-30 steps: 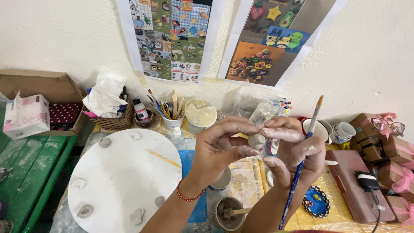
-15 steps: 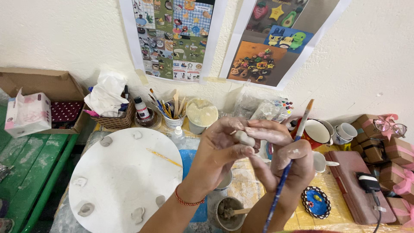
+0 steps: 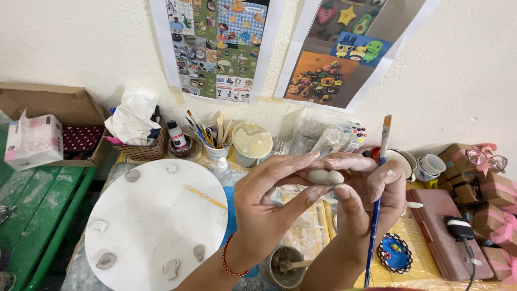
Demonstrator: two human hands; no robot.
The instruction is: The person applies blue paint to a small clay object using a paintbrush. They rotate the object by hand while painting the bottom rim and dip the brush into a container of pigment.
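Note:
My left hand [image 3: 272,202] and my right hand [image 3: 369,191] meet above the table, pinching a small grey clay piece [image 3: 325,176] between their fingertips. The clay is a smooth lump with two rounded lobes. My right hand also clamps a long paintbrush [image 3: 377,200] with a blue handle, its bristle end pointing up. A red bead bracelet circles my left wrist. Both hands are smeared with pale clay.
A round white board [image 3: 153,223] with several small clay shapes at its rim lies at left, a thin stick on it. Behind it stand a brush jar [image 3: 215,145], a basket, a cardboard box and tissue box. A clay slip cup [image 3: 284,267], painted dish [image 3: 394,253] and gift boxes [image 3: 493,191] sit nearby.
Both hands have shifted slightly to the right and lower with the clay piece. The paintbrush has tilted more upright. The clay lump now shows clearly between the fingertips.

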